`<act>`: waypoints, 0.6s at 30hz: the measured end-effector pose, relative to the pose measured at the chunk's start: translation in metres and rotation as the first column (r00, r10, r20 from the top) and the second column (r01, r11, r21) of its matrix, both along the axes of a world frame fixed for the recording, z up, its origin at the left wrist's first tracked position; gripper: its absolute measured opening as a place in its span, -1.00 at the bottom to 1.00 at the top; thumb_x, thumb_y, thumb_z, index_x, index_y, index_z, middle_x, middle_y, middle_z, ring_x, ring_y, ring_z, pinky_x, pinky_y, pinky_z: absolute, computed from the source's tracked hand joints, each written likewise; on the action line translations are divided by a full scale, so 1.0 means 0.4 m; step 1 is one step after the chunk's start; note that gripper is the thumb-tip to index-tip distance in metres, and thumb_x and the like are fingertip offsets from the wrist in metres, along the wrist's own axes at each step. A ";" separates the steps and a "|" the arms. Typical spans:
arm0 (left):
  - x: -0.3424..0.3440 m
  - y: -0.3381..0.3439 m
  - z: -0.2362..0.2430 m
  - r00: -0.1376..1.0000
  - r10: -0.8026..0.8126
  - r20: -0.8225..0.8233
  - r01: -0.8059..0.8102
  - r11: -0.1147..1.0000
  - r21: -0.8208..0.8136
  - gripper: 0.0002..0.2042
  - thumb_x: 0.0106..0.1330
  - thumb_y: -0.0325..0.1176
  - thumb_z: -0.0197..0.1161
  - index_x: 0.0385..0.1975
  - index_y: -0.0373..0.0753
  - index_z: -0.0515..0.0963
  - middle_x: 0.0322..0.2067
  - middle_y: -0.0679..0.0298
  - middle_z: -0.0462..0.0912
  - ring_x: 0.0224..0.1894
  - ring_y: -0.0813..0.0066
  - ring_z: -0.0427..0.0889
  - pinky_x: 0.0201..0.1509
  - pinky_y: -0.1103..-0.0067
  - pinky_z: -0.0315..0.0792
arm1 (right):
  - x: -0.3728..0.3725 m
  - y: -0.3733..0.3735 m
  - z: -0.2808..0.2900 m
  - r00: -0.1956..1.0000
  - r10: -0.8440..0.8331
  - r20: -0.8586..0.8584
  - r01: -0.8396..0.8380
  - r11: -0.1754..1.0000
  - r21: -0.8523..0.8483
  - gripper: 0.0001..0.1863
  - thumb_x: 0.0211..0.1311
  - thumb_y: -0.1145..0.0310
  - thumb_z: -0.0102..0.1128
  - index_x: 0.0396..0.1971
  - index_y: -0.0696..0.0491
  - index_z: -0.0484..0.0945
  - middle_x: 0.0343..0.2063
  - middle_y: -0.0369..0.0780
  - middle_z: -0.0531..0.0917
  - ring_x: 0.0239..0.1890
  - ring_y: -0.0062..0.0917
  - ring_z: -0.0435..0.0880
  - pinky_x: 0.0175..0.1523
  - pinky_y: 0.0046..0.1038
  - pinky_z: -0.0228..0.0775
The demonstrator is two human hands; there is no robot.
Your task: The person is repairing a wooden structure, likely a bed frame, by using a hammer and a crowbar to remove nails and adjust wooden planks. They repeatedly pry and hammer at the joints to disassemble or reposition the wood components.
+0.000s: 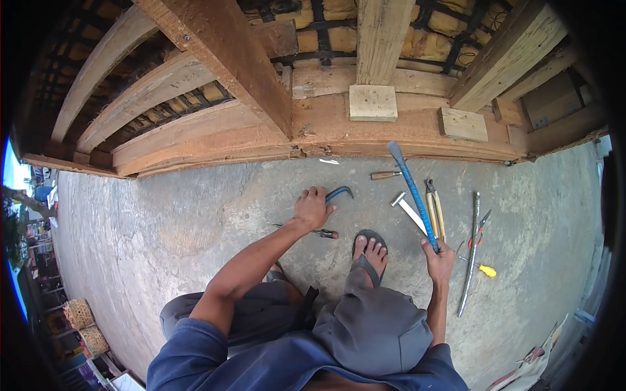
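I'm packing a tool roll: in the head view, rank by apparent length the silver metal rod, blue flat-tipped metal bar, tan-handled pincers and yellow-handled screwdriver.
1. Silver rod, blue bar: order unsure; bar seems nearer camera
2. Pincers
3. Screwdriver

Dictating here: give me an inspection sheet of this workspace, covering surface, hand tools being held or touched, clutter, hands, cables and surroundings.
Surface: grey, stained concrete floor.
Tools at hand: blue-wrapped bar, raised; blue hooked bar.
Clutter: hammer, yellow-handled cutters, metal rod, yellow-handled screwdriver and other tools on the floor.
Hands: right hand grips the blue-wrapped bar's near end; left hand is at the blue hooked bar, grip unclear.
Cables: nothing seen.
Surroundings: large wooden frame ahead; woven baskets far left.
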State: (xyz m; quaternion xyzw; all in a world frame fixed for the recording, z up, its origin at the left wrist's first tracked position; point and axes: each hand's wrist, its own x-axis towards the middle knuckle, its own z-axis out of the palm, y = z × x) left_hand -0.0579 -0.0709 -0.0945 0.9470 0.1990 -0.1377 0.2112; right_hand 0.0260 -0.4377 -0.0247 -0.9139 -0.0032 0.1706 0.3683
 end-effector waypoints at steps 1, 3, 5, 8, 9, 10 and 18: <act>-0.016 -0.006 -0.035 1.000 -0.015 -0.015 0.015 1.000 0.012 -0.60 0.36 -0.18 0.28 0.04 -0.31 0.46 -0.02 -0.07 0.59 0.07 -0.11 0.61 0.10 0.10 0.51 | -0.006 -0.047 -0.004 0.999 -0.031 0.006 0.032 0.995 -0.099 -0.57 0.17 0.11 0.43 -0.63 0.15 0.53 -0.77 -0.33 0.32 -0.63 -0.67 0.24 -0.51 -0.43 0.12; -0.031 -0.009 -0.067 0.997 -0.042 -0.058 0.041 0.999 -0.016 -0.61 0.34 -0.23 0.29 0.05 -0.31 0.45 -0.02 -0.08 0.58 0.08 -0.13 0.60 0.11 0.09 0.50 | -0.027 -0.126 -0.024 0.995 -0.093 0.023 0.096 0.952 -0.291 -0.55 0.16 0.06 0.43 -0.62 0.16 0.56 -0.79 -0.26 0.34 -0.66 -0.61 0.25 -0.50 -0.39 0.17; -0.014 0.001 -0.072 0.994 -0.054 -0.094 0.046 0.996 -0.079 -0.66 0.35 -0.28 0.27 0.03 -0.31 0.46 -0.04 -0.10 0.58 0.08 -0.14 0.59 0.13 0.10 0.49 | -0.036 -0.162 -0.055 0.990 -0.103 0.096 0.135 0.888 -0.439 -0.59 0.17 0.06 0.41 -0.48 0.17 0.64 -0.72 -0.12 0.50 -0.65 -0.34 0.45 -0.41 -0.21 0.34; 0.025 0.010 -0.029 0.991 -0.126 -0.034 0.109 0.942 -0.319 -0.70 0.37 -0.32 0.22 0.02 -0.32 0.46 -0.06 -0.11 0.58 0.06 -0.18 0.57 0.12 0.15 0.49 | -0.011 -0.149 -0.076 0.961 -0.061 0.269 0.188 0.860 -0.475 -0.66 0.22 0.16 0.38 -0.24 0.16 0.64 -0.49 -0.05 0.59 -0.43 -0.18 0.61 -0.25 -0.17 0.46; 0.053 0.009 -0.004 0.984 -0.156 0.084 0.177 0.906 -0.385 -0.71 0.38 -0.33 0.21 0.01 -0.33 0.45 -0.07 -0.11 0.57 0.03 -0.19 0.57 0.11 0.16 0.48 | 0.009 -0.123 -0.077 0.926 0.015 0.376 0.163 0.884 -0.438 -0.65 0.24 0.21 0.36 -0.12 0.16 0.60 -0.37 -0.03 0.58 -0.33 -0.16 0.62 -0.20 -0.18 0.48; 0.078 -0.001 0.041 0.966 -0.176 0.191 0.244 0.863 -0.442 -0.73 0.39 -0.34 0.19 -0.01 -0.33 0.45 -0.08 -0.11 0.57 0.01 -0.20 0.57 0.10 0.17 0.47 | 0.018 -0.081 -0.070 0.878 0.087 0.470 0.127 0.905 -0.405 -0.60 0.26 0.26 0.35 0.00 0.16 0.57 -0.24 -0.01 0.58 -0.23 -0.14 0.63 -0.14 -0.19 0.50; 0.201 -0.086 0.412 0.725 -0.227 0.650 0.503 0.820 -0.275 -0.79 0.30 -0.54 0.21 -0.09 -0.33 0.47 -0.23 0.02 0.52 -0.10 -0.05 0.51 0.00 0.21 0.40 | 0.093 0.280 0.209 0.975 0.120 0.187 -0.205 0.810 0.549 -0.45 0.21 0.45 0.40 0.21 0.14 0.46 -0.02 -0.07 0.59 -0.23 -0.45 0.65 -0.17 -0.45 0.53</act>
